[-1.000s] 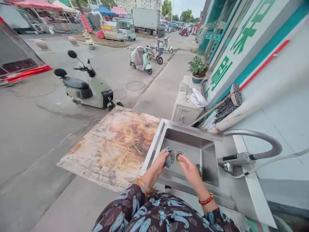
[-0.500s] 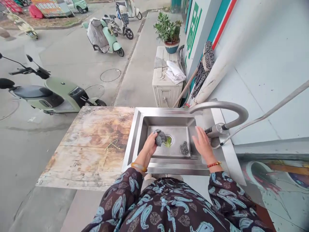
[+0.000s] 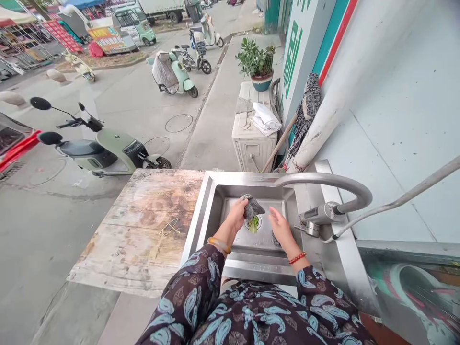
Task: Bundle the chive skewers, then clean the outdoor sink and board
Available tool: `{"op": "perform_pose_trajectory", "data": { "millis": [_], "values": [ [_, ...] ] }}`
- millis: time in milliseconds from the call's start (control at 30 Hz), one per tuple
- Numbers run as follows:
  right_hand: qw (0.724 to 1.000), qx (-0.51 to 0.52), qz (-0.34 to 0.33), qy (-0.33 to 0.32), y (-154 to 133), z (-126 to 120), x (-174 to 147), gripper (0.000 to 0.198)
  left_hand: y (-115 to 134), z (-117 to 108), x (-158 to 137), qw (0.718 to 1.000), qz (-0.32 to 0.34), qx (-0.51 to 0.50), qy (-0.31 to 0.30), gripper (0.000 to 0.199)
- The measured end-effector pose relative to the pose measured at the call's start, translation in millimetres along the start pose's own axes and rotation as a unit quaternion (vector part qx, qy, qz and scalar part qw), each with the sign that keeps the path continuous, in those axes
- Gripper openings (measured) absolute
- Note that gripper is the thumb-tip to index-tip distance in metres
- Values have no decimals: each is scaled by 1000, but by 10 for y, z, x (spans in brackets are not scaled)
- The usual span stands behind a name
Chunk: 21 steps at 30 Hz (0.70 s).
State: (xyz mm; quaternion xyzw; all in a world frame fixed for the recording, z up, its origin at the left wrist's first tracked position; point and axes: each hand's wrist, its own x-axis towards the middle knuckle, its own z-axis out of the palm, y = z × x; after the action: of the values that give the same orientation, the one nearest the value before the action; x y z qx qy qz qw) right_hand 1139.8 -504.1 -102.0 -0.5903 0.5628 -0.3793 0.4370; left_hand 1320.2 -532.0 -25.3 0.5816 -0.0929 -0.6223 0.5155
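A dark grey rag is bunched in my left hand, whose fingers close on it above the sink basin. My right hand holds nothing; its fingers are stretched out, a little apart from the rag's right end. Both hands are over the stainless steel sink. Beneath the rag, green leaf scraps lie on the drain. A dark wire scourer on the basin floor is mostly hidden behind my right hand.
A curved faucet with a lever rises at the sink's right. On the left, a worn wooden board carries a thin yellowish string. Beyond the sink stand a beige box with a potted plant, and a mop.
My right hand has moved left, from beside the faucet toward the rag. My left hand still grips the rag, now with its end pointing right. The view has tilted up.
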Motion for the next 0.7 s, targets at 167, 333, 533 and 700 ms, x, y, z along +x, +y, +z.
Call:
{"op": "perform_pose_trajectory", "data": {
  "millis": [167,333,533,700],
  "values": [
    [987,113,74,84,141,336,408,53,52,319,46,998,15,22,-63,19],
    [994,64,16,90,-79,149,403,50,63,232,35,995,8,26,-99,28],
    [962,-222,-153,39,-224,-435,16,45,-55,-62,75,1000,-15,4,-3,20],
    [937,-334,-94,-49,70,-418,6,50,-119,-21,33,999,-23,-6,-27,21]
  ]
}}
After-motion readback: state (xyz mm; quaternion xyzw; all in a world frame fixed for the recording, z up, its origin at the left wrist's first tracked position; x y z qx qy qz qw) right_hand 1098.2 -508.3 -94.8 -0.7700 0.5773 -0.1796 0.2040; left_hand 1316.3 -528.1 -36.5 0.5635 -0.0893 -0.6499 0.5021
